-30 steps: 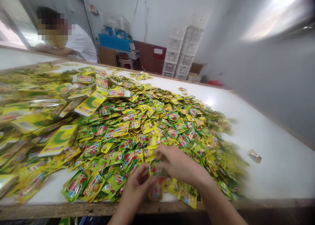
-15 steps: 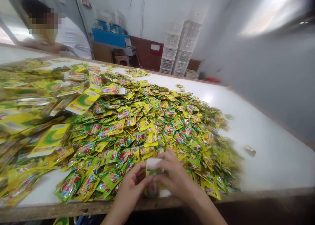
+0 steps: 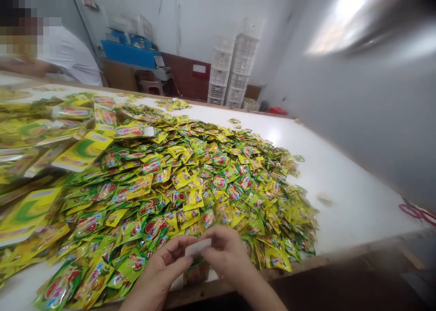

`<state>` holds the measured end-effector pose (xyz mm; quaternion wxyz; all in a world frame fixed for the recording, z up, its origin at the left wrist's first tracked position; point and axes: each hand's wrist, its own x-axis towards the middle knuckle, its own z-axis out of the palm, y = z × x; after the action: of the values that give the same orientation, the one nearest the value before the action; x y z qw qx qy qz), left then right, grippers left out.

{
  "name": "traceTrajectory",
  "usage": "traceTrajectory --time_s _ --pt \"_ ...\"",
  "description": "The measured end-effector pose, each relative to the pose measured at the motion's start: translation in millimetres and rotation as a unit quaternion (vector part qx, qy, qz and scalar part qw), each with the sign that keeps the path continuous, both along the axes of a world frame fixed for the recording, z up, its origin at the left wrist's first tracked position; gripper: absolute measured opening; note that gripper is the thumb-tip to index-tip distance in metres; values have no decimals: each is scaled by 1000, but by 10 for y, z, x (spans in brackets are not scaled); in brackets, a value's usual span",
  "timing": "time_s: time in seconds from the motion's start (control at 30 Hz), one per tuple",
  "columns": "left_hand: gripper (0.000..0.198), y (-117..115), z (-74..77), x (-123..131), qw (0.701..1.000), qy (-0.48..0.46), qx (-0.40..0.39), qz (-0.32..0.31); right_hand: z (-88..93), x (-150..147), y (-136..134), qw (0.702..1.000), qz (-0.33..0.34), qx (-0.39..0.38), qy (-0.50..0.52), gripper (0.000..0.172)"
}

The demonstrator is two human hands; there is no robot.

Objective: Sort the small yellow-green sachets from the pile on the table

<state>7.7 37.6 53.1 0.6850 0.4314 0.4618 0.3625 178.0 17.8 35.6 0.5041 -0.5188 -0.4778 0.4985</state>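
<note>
At the far left a co-worker (image 3: 70,52) in a white top leaned at the far edge of our white table (image 3: 357,184). In front of that person, on our side, we had a heap of flat yellow cartons (image 3: 83,150) with green curves and pale ends, some lying over others. Behind the table stood a blue counter (image 3: 129,53), and right of it a stool (image 3: 151,81). Next came our left hand (image 3: 163,265), low at the near edge, its thumb and curled fingers pinching the left side of a small carton (image 3: 198,247). We held that carton between both hands, just over the near edge, its white flap uppermost; its lower part was too blurred to read. Beyond it spread a broad pile of green and yellow sachets (image 3: 204,179), many printed with red fruit. White crates (image 3: 238,68) rose in stacks against the back wall. Our right hand (image 3: 226,256) had its thumb pressed near the flap's right end, with the fingers bent behind; we could not tell how far they reached. Farther right, one blurred piece (image 3: 323,199) lay apart on the table, and near the right-hand edge we saw red loops (image 3: 417,212), like scissor handles.
</note>
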Motion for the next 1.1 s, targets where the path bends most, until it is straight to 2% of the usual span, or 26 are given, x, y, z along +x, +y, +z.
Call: traceTrajectory --time_s 0.1,0.17,0.3,0.37,0.5,0.57,0.67,0.77,0.83,0.93,1.0,1.1 --pt "33 28 -65 -20 996 41 58 59 116 10 76 999 9 49 -22 16" --pt "32 36 -151 -40 990 74 99 66 163 16 112 999 19 43 -10 17" --pt "31 47 -251 -33 979 110 161 66 124 -23 128 999 -5 -9 35 18" --pt "27 64 -252 -19 968 135 197 70 83 -40 113 999 -20 -5 32 18" --pt "14 102 -256 -63 920 184 346 32 49 -21 46 994 -41 97 -33 10" --pt "17 102 -281 -127 896 190 402 4 51 -1 -10 987 -39 143 -62 7" --pt "27 62 -338 -224 873 200 443 -30 46 20 -122 979 -17 180 -94 13" --pt "31 -5 -394 -231 865 213 453 -38 29 54 -229 967 11 215 -138 23" --pt "30 -41 -416 -166 871 206 444 -38 37 111 -241 960 35 219 -169 24" --pt "30 -73 -397 -82 885 205 416 -40 102 259 -71 944 36 204 -255 23" --pt "31 -112 -345 -158 901 225 371 -7 161 368 150 907 16 182 -379 25" --pt "36 -267 -248 -551 943 226 240 42 227 494 471 813 43 109 -570 30"
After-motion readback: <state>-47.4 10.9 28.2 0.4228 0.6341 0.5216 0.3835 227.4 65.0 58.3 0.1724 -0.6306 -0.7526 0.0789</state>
